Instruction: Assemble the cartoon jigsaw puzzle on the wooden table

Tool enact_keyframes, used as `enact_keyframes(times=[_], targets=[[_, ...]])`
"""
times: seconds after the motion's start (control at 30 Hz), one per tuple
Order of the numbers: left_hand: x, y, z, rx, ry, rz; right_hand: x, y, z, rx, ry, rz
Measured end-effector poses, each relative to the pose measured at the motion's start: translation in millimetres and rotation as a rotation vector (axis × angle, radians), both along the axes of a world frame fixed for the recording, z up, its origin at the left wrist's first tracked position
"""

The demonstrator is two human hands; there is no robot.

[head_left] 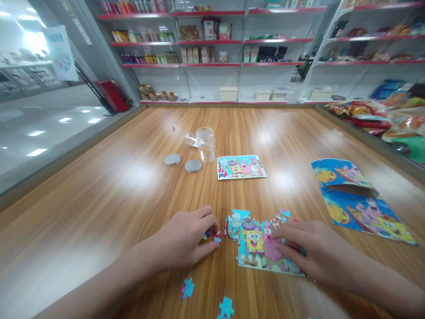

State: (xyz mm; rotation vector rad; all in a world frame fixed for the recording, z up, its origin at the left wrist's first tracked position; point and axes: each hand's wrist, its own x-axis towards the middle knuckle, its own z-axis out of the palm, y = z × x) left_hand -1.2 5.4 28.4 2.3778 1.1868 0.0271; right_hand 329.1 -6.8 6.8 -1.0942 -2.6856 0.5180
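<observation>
A partly joined cartoon jigsaw puzzle [255,243] lies flat on the wooden table, its upper right edge uneven. Just left of it, my left hand [191,235] curls its finger and thumb around a small red-and-white puzzle piece [217,236]; dark blue bits show under the palm. My right hand [314,246] rests over the puzzle's right side with fingers bunched together, hiding that part and whatever is under the fingertips. Small joined pieces [281,215] stick out above that hand. Near me lie a loose blue-and-purple piece [188,288] and some light blue pieces [226,306].
Beyond the puzzle lies a printed picture card [241,167]. Clear plastic jars [206,144] and two silver lids [172,159] [193,166] are farther left. An opened blue cartoon pouch [361,201] is at right. Snack bags [372,115] and stocked shelves [209,42] stand beyond the table.
</observation>
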Motion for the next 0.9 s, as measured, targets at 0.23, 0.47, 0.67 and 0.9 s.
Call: enact_keyframes(times=[0.23,0.47,0.67,0.9], targets=[[-1,0,-1.3,0.005,-0.027,-0.014,0,0,0.1,-0.017,-0.024,0.003],[4,-5,-10.3,0.017,-0.082,-0.113,-4,-1,2.5,-0.004,-0.022,0.002],[3,-8,-11.7,0.045,-0.102,-0.099,-5,-1,2.9,0.004,-0.011,0.009],[3,-7,-10.2,0.076,-0.067,-0.122,-4,-2,3.5,0.034,-0.013,0.024]])
